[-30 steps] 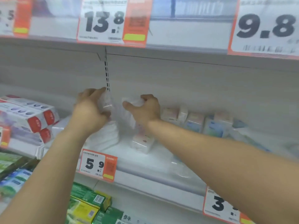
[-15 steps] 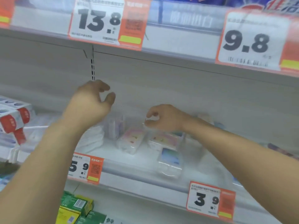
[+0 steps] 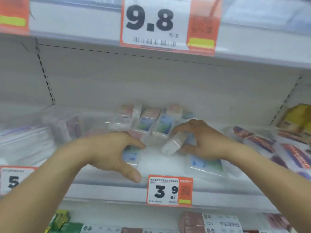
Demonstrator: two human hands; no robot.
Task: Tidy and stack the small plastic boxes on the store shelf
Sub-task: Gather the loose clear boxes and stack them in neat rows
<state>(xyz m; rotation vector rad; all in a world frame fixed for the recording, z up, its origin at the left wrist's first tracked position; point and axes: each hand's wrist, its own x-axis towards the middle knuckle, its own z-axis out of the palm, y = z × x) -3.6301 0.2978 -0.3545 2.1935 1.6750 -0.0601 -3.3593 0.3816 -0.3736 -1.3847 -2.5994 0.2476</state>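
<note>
Right hand [image 3: 204, 140] pinches a tilted small clear plastic box [image 3: 174, 143]; at nine o'clock, left hand [image 3: 109, 152], fingers spread, covers a blue-green flat box [image 3: 132, 156].

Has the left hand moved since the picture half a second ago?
Yes. The left hand came down from the slotted upright to the shelf's front boxes.
</note>
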